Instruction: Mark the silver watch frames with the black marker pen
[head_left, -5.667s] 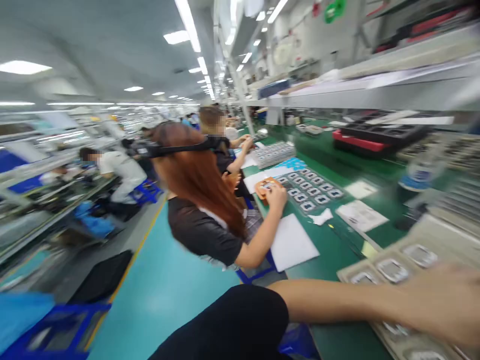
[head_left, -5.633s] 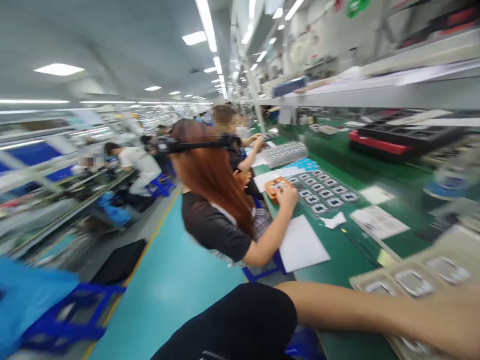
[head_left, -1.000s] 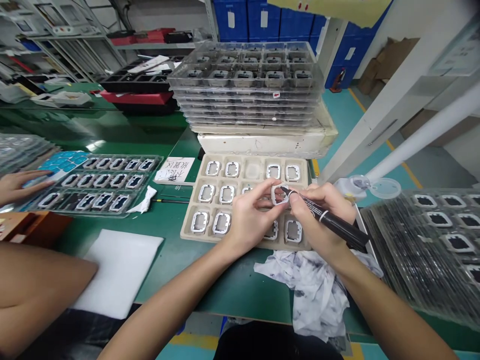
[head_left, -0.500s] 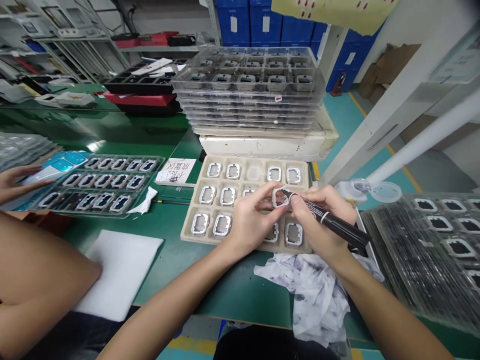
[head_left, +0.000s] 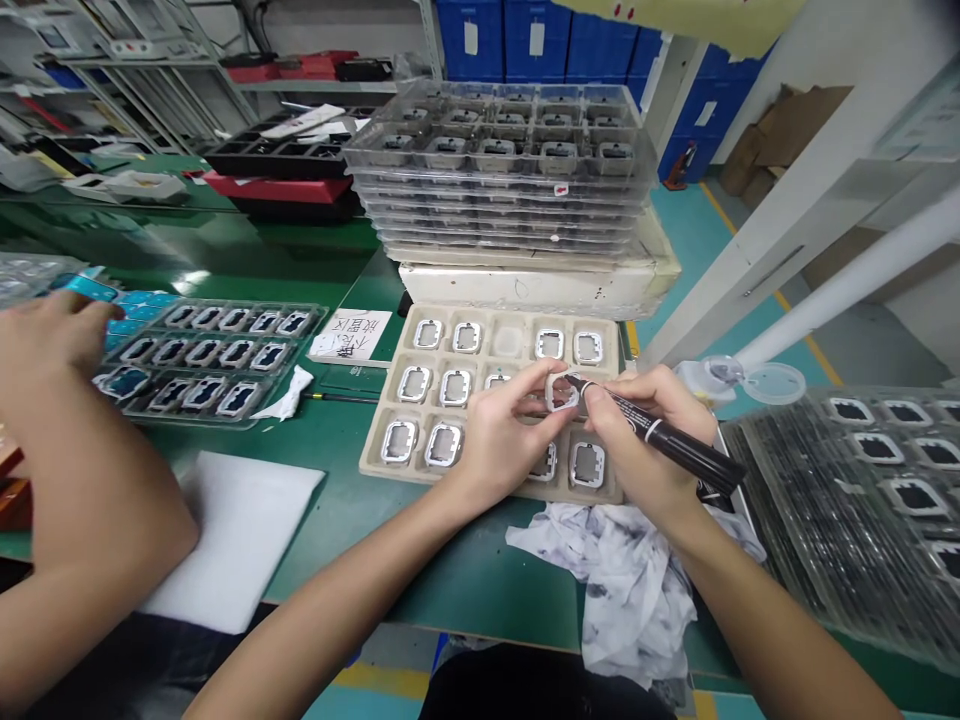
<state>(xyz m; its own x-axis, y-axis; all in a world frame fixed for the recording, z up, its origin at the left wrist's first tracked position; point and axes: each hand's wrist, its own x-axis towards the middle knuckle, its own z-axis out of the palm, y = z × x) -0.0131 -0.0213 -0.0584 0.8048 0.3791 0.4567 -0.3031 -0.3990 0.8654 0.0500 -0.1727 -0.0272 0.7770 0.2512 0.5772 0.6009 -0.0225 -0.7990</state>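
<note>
Between thumb and fingers, my left hand [head_left: 504, 428] pinches a small silvery square frame [head_left: 561, 393] with rounded corners, raised over a beige tray. Gripped like a pen in my right hand [head_left: 651, 425] is a black marker [head_left: 675, 450], its tip at the upper edge of the frame. The beige compartment tray [head_left: 365, 462] lies beneath both hands and holds several similar frames, such as a silvery frame [head_left: 444, 446] at its front. One back-row compartment [head_left: 509, 338] has no frame. My hands hide part of the middle and front rows.
A crumpled, stained cloth [head_left: 626, 590] hangs over the table's front edge. Stacked clear trays [head_left: 499, 200] rise behind; more stacked trays [head_left: 832, 520] stand at right. A co-worker's arm [head_left: 90, 480] reaches over the left side, near a clear parts tray [head_left: 202, 355] and a white foam sheet [head_left: 247, 520].
The co-worker's hand at left has moved, and a bluish piece now lies in the front-left of that clear tray. My hands hold nearly the same pose, marker tip still at the frame.
</note>
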